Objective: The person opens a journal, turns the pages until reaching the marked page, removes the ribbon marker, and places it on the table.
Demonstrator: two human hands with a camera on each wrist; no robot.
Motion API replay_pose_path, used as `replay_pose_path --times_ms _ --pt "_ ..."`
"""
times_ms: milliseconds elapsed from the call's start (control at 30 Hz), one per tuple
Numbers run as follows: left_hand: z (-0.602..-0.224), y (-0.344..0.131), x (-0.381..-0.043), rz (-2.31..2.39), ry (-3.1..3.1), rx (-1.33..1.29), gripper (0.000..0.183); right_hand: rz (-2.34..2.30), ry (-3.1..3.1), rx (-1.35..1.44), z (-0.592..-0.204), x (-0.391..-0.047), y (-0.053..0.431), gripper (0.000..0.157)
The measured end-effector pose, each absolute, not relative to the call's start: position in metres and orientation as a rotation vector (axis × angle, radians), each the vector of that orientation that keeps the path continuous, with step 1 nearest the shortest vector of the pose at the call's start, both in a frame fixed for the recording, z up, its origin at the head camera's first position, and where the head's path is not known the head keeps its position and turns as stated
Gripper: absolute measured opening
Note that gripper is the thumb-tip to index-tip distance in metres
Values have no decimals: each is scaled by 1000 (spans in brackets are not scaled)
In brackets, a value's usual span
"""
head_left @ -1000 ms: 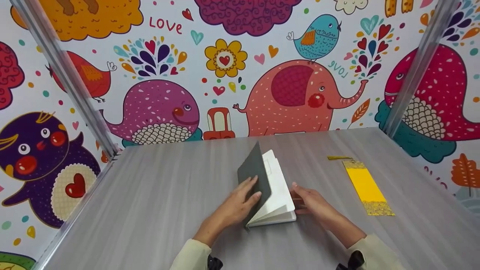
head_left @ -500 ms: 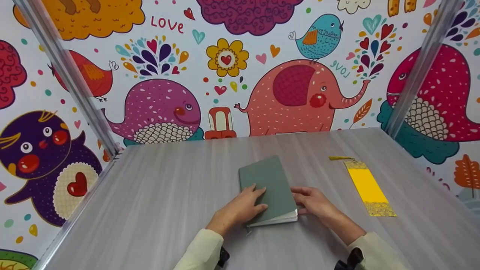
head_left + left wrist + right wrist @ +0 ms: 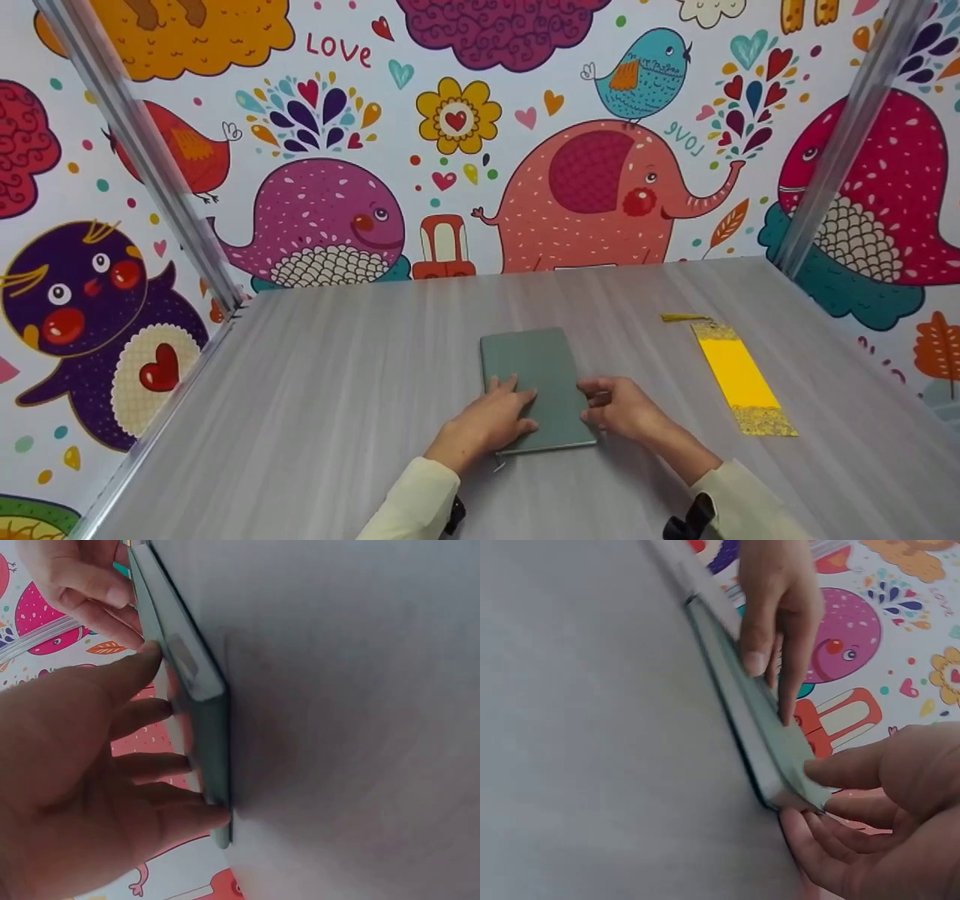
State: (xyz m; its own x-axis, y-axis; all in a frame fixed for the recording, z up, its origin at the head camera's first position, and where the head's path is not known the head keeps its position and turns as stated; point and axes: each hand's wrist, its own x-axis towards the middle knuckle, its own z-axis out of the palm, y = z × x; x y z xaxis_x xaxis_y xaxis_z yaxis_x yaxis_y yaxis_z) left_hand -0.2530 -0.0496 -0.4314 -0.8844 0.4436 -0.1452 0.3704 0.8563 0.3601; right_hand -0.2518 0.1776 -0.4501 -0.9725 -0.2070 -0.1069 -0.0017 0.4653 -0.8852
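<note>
A grey-green hardcover notebook [image 3: 536, 367] lies closed on the table, its short ribbon end [image 3: 500, 463] poking out at the near-left corner. My left hand [image 3: 484, 429] rests on the left part of the cover with fingers spread, and in the left wrist view its fingertips touch the cover and spine side. At the opposite long edge, my right hand [image 3: 626, 409] holds the notebook lightly; the right wrist view has the thumb [image 3: 829, 767] on the cover and the curled fingers against the page edge. A yellow bookmark [image 3: 742, 375] with a tassel lies flat to the right, apart from both hands.
The grey wood-grain table [image 3: 337, 390] extends around the notebook. Behind it stands a wall [image 3: 517, 112] printed with cartoon animals, with metal posts [image 3: 161, 180] at the corners.
The notebook's raised cover has swung down to the right over the white pages and now lies flat. My left hand moved with it, slightly rightward; my right hand stayed at the right edge.
</note>
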Motion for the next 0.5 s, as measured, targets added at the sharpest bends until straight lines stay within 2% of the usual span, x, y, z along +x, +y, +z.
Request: replay_pose_path --times_ms 167,367,500 --pt "-433 -53 -253 463 2835 667 50 -1463 2578 -220 -452 -252 178 50" --pt "-430 -69 -258 487 2849 802 36 -1349 2661 -290 -450 -250 182 48" --pt "-426 -87 -264 519 2865 794 39 -1207 2772 -340 -441 -255 190 44"
